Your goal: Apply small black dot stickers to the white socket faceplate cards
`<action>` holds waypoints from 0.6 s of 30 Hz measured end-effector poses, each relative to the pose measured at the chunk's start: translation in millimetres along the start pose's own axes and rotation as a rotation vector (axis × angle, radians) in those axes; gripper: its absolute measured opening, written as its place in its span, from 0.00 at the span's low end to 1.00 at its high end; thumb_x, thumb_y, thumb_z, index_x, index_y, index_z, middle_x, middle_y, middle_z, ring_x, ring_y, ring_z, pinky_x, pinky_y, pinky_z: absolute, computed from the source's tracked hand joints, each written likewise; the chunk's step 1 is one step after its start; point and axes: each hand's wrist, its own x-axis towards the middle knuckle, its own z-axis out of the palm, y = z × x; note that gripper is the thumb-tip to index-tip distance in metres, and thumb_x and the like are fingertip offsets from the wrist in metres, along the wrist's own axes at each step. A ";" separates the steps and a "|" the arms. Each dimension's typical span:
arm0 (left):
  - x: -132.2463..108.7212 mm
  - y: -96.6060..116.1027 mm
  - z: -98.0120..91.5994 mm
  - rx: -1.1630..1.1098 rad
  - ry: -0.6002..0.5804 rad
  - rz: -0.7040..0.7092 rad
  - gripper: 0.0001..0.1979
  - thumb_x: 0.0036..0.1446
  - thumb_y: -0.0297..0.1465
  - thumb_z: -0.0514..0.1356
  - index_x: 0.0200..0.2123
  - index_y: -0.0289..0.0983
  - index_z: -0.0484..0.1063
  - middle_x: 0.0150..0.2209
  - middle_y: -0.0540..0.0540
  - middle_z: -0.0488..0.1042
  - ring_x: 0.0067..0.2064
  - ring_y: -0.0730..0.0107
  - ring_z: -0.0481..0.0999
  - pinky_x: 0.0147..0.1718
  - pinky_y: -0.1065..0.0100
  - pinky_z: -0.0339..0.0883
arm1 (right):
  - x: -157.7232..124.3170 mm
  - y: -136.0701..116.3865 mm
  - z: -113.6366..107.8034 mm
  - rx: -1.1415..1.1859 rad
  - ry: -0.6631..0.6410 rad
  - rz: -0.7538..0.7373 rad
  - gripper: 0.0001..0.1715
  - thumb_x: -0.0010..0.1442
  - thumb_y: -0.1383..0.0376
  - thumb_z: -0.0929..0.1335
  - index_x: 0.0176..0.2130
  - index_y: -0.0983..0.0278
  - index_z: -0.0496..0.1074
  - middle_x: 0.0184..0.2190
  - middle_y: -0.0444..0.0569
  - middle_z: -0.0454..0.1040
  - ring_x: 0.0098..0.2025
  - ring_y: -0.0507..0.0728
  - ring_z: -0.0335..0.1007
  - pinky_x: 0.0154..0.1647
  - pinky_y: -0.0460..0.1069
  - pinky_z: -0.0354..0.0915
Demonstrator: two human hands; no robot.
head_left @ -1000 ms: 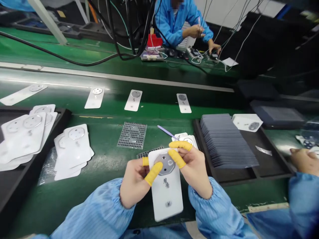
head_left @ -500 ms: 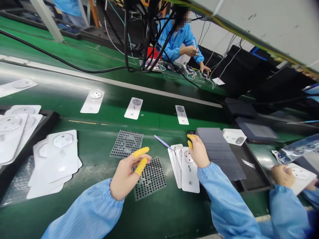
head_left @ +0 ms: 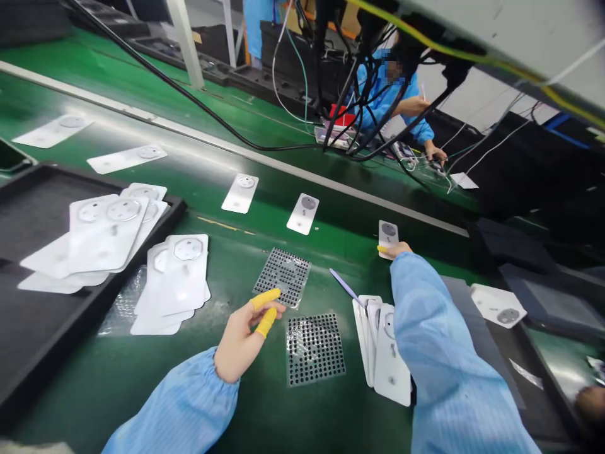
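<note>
My right hand (head_left: pixel 396 250) reaches out and grips the lower edge of a white plate with a grey disc (head_left: pixel 388 231) on the green surface. My left hand (head_left: pixel 244 329), with yellow covers on two fingers, hovers with thumb and finger apart, holding nothing. Beside it lie two clear sheets of black dots, one (head_left: pixel 282 272) farther back and one (head_left: pixel 316 353) to its right. A purple stick (head_left: pixel 346 287) touches a small stack of white plates (head_left: pixel 392 366) below my right sleeve. Several more plates (head_left: pixel 302 213) lie spaced along the back.
At the left, white plates are piled on a black tray (head_left: pixel 42 353) and beside it (head_left: pixel 182 277). Grey sheets and a white plate (head_left: pixel 498 305) lie at the right. Black cables (head_left: pixel 265 148) hang across the back. A person in blue (head_left: pixel 378 94) works beyond.
My right hand has moved forward from the grey sheets to the plate at the back. The view has shifted, so the table's things appear farther right. My left hand stays raised and apart.
</note>
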 end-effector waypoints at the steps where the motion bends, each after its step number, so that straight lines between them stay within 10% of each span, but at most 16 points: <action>1: 0.4 -1.8 -1.2 -0.032 -0.001 -0.014 0.16 0.51 0.29 0.61 0.44 0.32 0.72 0.37 0.41 0.80 0.37 0.62 0.80 0.44 0.56 0.74 | -2.5 -1.4 -2.6 0.090 -0.025 -0.006 0.19 0.62 0.60 0.66 0.51 0.66 0.66 0.50 0.53 0.69 0.48 0.58 0.69 0.47 0.56 0.69; 5: 4.0 -5.9 1.3 -0.126 0.007 -0.030 0.16 0.53 0.32 0.61 0.45 0.31 0.71 0.36 0.40 0.80 0.38 0.61 0.80 0.44 0.56 0.73 | -39.1 -23.6 9.8 0.436 -0.193 -0.097 0.19 0.64 0.59 0.65 0.52 0.66 0.65 0.50 0.53 0.69 0.46 0.57 0.71 0.44 0.56 0.70; 11: 23.1 -6.8 0.4 -0.101 0.226 0.059 0.30 0.55 0.34 0.59 0.60 0.36 0.57 0.54 0.35 0.70 0.46 0.60 0.77 0.40 0.60 0.75 | -193.5 -55.9 78.6 0.774 -0.760 -0.440 0.28 0.52 0.52 0.71 0.48 0.63 0.64 0.41 0.52 0.77 0.38 0.59 0.76 0.35 0.54 0.74; 14: 28.3 0.0 -36.4 0.002 0.357 0.092 0.28 0.55 0.34 0.57 0.59 0.35 0.60 0.49 0.37 0.74 0.36 0.64 0.79 0.34 0.62 0.75 | -237.4 -59.2 99.2 0.750 -0.985 -0.655 0.28 0.50 0.50 0.71 0.46 0.61 0.66 0.34 0.49 0.78 0.30 0.57 0.76 0.31 0.53 0.74; 18: 28.8 21.2 -131.8 0.224 0.594 0.097 0.27 0.53 0.32 0.59 0.57 0.35 0.64 0.45 0.41 0.76 0.36 0.63 0.78 0.35 0.63 0.75 | -210.8 -61.8 108.4 0.589 -0.778 -0.873 0.24 0.54 0.52 0.68 0.47 0.61 0.68 0.36 0.51 0.78 0.35 0.57 0.76 0.38 0.55 0.73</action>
